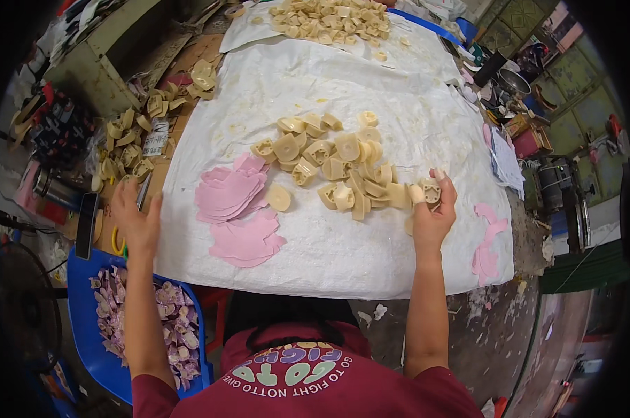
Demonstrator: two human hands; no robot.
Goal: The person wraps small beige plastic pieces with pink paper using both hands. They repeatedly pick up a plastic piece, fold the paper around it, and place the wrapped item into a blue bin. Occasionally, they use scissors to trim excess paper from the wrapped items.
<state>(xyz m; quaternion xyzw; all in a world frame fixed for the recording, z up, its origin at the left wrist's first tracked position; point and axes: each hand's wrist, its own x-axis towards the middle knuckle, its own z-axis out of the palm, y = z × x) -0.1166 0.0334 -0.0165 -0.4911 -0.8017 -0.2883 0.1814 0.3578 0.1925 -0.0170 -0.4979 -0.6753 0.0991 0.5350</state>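
At 8 o'clock a blue basin (83, 313) is holding purple-wrapped pieces (182, 327). At 9 o'clock the left hand (139, 221) is hanging half open by scissors (145, 191); I cannot tell whether it is touching them. A stray sweep could be tipping the phone (86, 226) into the basin. At 3 o'clock the right hand (434, 217) is pinching a beige piece (432, 193), which a loose grip could be dropping. A white sheet (329, 261) is covering the table, bearing a beige heap (347, 146) towards 12; green doors (576, 125) are standing at 2.

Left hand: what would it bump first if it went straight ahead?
The left hand would likely meet the beige pieces just ahead, though depth is unclear; it might pass above them.
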